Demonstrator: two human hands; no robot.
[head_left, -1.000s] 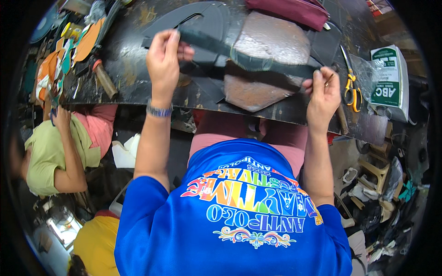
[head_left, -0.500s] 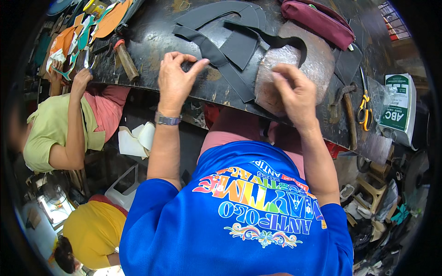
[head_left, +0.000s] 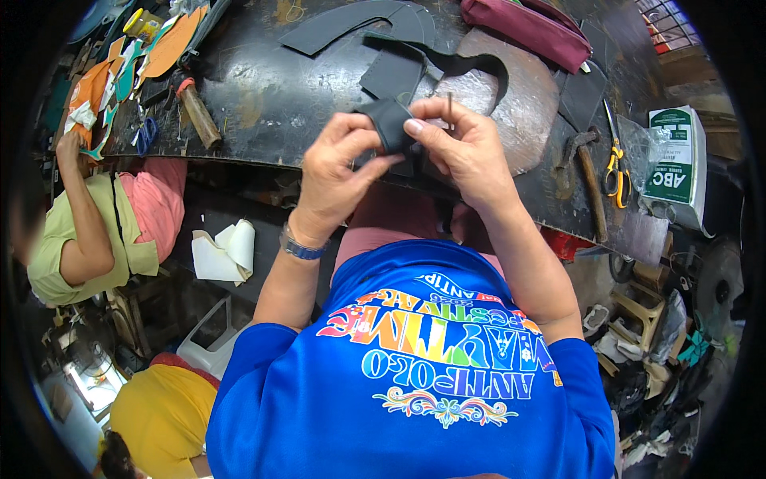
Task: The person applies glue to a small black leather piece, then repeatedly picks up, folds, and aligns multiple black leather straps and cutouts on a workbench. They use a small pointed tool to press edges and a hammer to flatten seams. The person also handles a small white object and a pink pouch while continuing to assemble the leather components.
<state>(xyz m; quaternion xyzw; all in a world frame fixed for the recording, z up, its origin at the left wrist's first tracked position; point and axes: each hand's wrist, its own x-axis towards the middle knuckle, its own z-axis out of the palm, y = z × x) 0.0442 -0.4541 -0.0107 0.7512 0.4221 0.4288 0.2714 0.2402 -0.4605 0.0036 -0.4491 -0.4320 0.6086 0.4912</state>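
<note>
A black, leather-like cut piece [head_left: 388, 121] is raised off the table's near edge, bent over between my two hands. My left hand [head_left: 335, 176] grips its left side with curled fingers. On its right edge, the thumb and fingers of my right hand [head_left: 467, 148] pinch it. A thin dark stick-like thing shows by my right fingers; I cannot make out what it is. Just beyond lie a squarish black piece [head_left: 392, 78], a long black strip [head_left: 479, 64] and a large curved black piece [head_left: 343, 25]. The strip's right end curves over a smooth brownish slab [head_left: 527, 96].
Right of the slab are a hammer [head_left: 589, 180], yellow-handled scissors [head_left: 617, 172] and a green-and-white package [head_left: 672, 164]. A maroon pouch [head_left: 531, 30] lies behind it. Leftward are a wooden-handled tool [head_left: 198, 116], blue-handled scissors [head_left: 147, 134] and a person in light green [head_left: 76, 231].
Both hands have come together, and the curved black piece that lay on the table is now lifted between them. At left, the other person's blue-handled scissors now lie on the table.
</note>
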